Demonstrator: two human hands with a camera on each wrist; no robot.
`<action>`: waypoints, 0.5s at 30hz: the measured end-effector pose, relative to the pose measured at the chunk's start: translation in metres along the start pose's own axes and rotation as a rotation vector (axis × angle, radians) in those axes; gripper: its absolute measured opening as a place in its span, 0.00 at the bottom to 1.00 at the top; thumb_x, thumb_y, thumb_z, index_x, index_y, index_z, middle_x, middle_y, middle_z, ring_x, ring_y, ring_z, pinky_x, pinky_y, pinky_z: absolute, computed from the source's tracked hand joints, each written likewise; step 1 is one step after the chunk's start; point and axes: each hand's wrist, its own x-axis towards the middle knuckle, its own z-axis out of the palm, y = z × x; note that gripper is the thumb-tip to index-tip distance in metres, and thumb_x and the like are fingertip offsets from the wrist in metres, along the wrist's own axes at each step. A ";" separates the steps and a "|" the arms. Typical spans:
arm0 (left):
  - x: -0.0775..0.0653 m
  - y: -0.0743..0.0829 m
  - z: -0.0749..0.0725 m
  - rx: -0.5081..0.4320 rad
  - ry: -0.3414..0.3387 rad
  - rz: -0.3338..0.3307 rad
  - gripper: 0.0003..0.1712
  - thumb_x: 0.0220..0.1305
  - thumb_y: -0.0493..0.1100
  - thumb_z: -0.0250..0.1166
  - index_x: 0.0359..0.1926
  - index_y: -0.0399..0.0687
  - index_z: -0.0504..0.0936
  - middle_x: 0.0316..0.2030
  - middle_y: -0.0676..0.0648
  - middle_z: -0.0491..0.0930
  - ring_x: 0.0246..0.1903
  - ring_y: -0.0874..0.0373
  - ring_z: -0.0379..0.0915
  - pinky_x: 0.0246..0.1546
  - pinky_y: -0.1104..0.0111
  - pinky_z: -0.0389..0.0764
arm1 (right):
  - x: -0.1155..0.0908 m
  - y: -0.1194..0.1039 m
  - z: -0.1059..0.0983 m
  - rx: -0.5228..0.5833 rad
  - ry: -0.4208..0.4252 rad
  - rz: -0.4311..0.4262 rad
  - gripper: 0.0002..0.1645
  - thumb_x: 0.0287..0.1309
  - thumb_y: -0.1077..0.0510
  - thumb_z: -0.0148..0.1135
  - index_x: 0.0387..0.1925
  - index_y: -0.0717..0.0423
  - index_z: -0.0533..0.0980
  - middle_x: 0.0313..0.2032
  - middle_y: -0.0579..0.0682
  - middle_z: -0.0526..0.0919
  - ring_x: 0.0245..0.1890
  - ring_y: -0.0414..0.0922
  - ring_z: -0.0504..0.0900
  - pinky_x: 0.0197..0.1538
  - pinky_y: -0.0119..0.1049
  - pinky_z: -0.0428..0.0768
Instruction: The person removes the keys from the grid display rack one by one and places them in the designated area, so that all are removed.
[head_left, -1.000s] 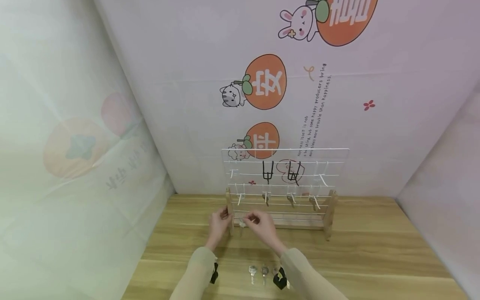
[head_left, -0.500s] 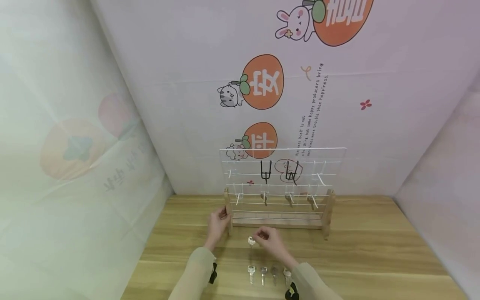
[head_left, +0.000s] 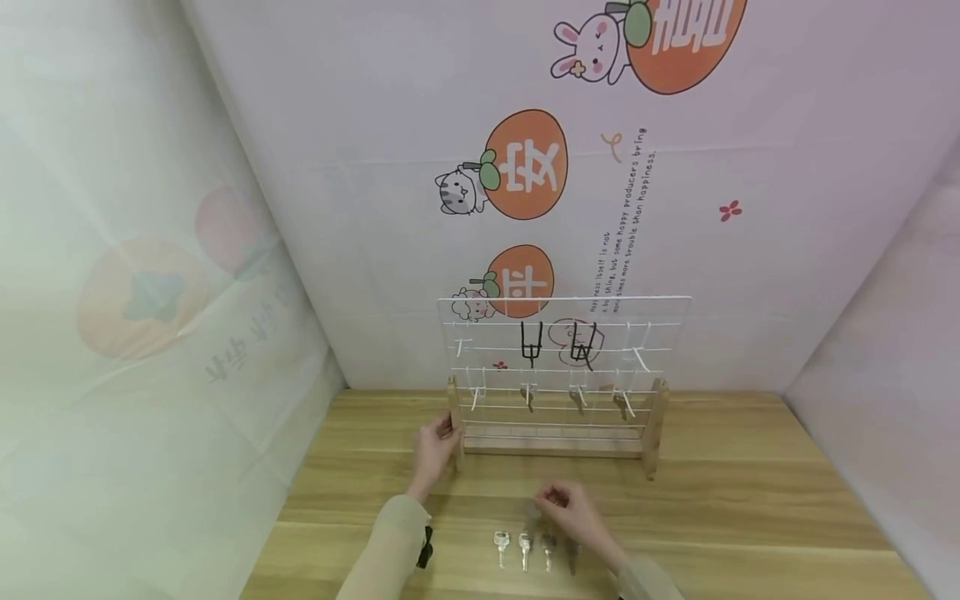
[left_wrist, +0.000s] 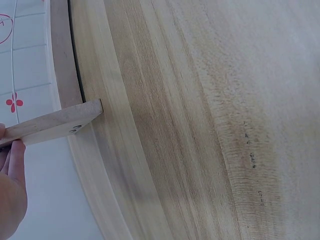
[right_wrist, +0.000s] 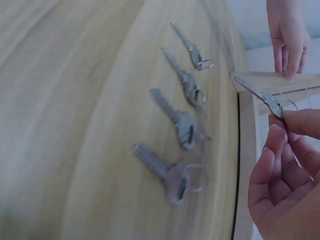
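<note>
Holding the left wooden upright (head_left: pixel 454 417) of a white wire rack (head_left: pixel 562 297), the left hand (head_left: pixel 435 454) shows beyond the right hand (head_left: pixel 568 510) in the head view; the latter pinches a blurred key (head_left: pixel 534 508) above the tabletop (head_left: pixel 735 500), between the rack and a row of four keys (head_left: pixel 524 543). The rightmost of these lies close by the right wrist, blurred. White hooks (head_left: pixel 476 399) and two black hooks (head_left: pixel 532 356) jut from the wires. The wood-grained surface meets pale walls, the back wall (head_left: pixel 712 283) printed with orange fruits and cartoon animals.

In the left wrist view, the left hand, cut off by the edge, grips the upright, whose lower end meets a wooden crossbar (left_wrist: pixel 62 55); wood grain fills much of the rest.

In the right wrist view, thumb and fingertips pinch the blurred key's bow, a wire ring (right_wrist: pixel 289 102) through it; its blade points up and left, long axis slanting, in front of the upright. The row's blades point roughly the same way, bows towards the rack
</note>
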 end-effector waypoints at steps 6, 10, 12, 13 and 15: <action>-0.001 0.000 0.000 -0.018 -0.001 -0.004 0.22 0.62 0.27 0.64 0.56 0.22 0.75 0.52 0.23 0.79 0.51 0.32 0.81 0.49 0.59 0.89 | -0.012 0.010 -0.009 0.011 -0.013 0.042 0.10 0.61 0.59 0.64 0.37 0.63 0.81 0.31 0.53 0.84 0.27 0.30 0.74 0.30 0.21 0.77; -0.001 -0.001 0.001 -0.032 -0.005 -0.027 0.22 0.62 0.28 0.64 0.57 0.23 0.74 0.53 0.24 0.79 0.52 0.33 0.81 0.49 0.60 0.88 | -0.016 0.017 -0.016 0.015 -0.006 0.056 0.09 0.61 0.59 0.65 0.36 0.64 0.81 0.31 0.55 0.84 0.26 0.33 0.76 0.29 0.21 0.78; -0.001 -0.002 0.001 -0.029 -0.002 -0.022 0.22 0.62 0.28 0.64 0.57 0.22 0.75 0.53 0.23 0.79 0.52 0.33 0.81 0.49 0.59 0.88 | -0.018 0.021 -0.019 0.003 0.007 0.061 0.09 0.61 0.59 0.65 0.36 0.63 0.81 0.31 0.55 0.85 0.26 0.33 0.76 0.28 0.21 0.77; 0.000 -0.003 0.001 -0.027 -0.001 -0.017 0.22 0.62 0.28 0.64 0.57 0.22 0.75 0.52 0.23 0.79 0.52 0.33 0.81 0.49 0.59 0.89 | -0.019 0.022 -0.021 0.000 0.011 0.058 0.09 0.61 0.59 0.65 0.37 0.64 0.81 0.31 0.55 0.85 0.26 0.33 0.76 0.28 0.21 0.77; 0.000 -0.003 0.001 -0.022 0.002 -0.008 0.22 0.62 0.28 0.64 0.56 0.22 0.75 0.52 0.23 0.79 0.51 0.33 0.81 0.50 0.58 0.88 | -0.021 0.025 -0.025 -0.004 0.014 0.052 0.10 0.61 0.58 0.65 0.37 0.64 0.81 0.31 0.56 0.85 0.26 0.33 0.76 0.28 0.21 0.77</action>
